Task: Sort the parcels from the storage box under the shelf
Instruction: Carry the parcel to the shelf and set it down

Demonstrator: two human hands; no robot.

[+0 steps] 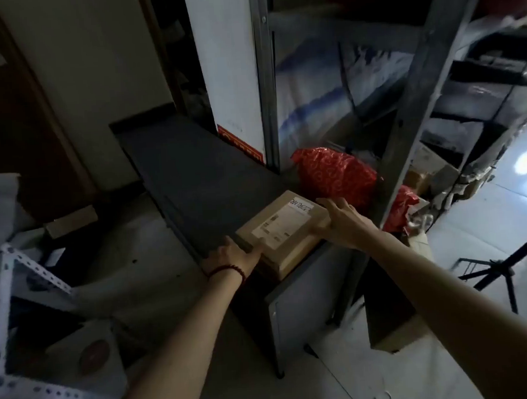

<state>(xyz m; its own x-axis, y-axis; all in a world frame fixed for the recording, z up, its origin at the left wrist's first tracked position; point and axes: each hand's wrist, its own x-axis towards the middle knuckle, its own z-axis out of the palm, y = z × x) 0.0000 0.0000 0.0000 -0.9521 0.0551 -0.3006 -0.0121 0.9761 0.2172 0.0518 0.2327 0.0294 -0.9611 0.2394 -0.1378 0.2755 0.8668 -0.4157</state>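
The brown cardboard parcel with a white label (281, 226) sat on the near end of a dark grey cabinet top (192, 172), right beside a crinkly red plastic bag (334, 173). The left hand (235, 256) gripped its near corner, thumb on top. The right hand (340, 219) lay spread flat over its right edge.

A black tripod (507, 266) stands at right, and white perforated angle bars (35, 265) lie at left.

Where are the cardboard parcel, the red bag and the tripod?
cardboard parcel (283, 222), head view, on its white label.
red bag (336, 176), head view, on its crinkled front.
tripod (504, 267), head view, on its centre hub.
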